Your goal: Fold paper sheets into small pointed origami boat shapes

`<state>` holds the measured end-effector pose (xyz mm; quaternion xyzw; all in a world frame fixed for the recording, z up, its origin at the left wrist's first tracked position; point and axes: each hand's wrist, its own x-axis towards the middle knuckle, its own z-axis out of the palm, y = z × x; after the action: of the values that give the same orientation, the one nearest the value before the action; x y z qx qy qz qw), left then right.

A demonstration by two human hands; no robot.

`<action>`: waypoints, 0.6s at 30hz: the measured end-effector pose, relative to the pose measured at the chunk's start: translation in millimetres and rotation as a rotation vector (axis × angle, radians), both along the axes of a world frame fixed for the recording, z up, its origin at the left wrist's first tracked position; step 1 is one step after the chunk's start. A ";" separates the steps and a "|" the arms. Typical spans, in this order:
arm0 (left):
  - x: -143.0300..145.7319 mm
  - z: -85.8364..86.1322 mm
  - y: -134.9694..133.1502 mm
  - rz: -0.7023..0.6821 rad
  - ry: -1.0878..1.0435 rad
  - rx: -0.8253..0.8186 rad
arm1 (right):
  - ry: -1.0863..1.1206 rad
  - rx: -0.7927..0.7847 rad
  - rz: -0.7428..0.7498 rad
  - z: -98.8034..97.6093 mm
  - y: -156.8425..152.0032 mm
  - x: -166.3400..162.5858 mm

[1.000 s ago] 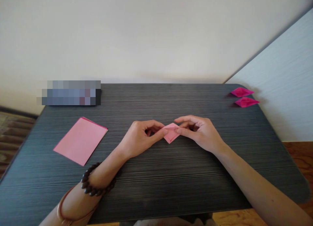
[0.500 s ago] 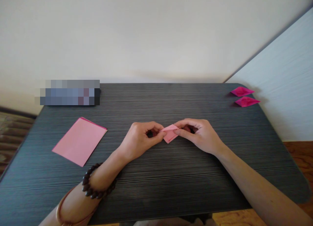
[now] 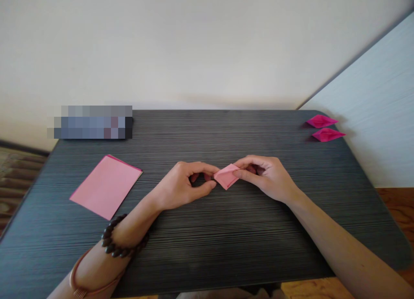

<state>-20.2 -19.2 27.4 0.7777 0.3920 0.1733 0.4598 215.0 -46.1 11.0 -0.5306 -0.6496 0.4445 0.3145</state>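
A small folded piece of pink paper (image 3: 225,177) is held above the middle of the dark table. My right hand (image 3: 263,176) pinches its right side, thumb in front and fingers behind. At the paper's left corner is my left hand (image 3: 184,185), its thumb and forefinger parted; the forefinger tip reaches the paper's edge or passes just behind it, I cannot tell which. A dark bead bracelet and a copper-coloured bangle are on the left wrist and forearm.
Pink paper sheets (image 3: 106,187) lie stacked on the left of the table (image 3: 207,238). Two magenta folded paper pieces (image 3: 322,121) rest at the far right corner. A blurred-out object (image 3: 93,123) stands at the back left, near the wall.
My left thumb has come off the paper and the left hand has opened slightly. More of the paper's left part shows. The right hand keeps its pinch.
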 end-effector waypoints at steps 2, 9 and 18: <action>-0.9 -0.2 0.6 0.001 -0.003 -0.017 | 0.015 -0.006 -0.004 -1.3 -0.2 0.2; 3.6 -7.7 -3.3 0.112 -0.029 -0.026 | 0.071 -0.023 -0.009 -5.8 0.4 0.4; 3.9 -7.2 -4.1 0.158 -0.005 -0.053 | 0.149 -0.064 -0.033 -6.7 -0.4 -0.5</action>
<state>-16.3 -23.3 20.2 0.7315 0.4554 0.2003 0.4662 214.5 -46.5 4.3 -0.5164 -0.6012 0.4979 0.3521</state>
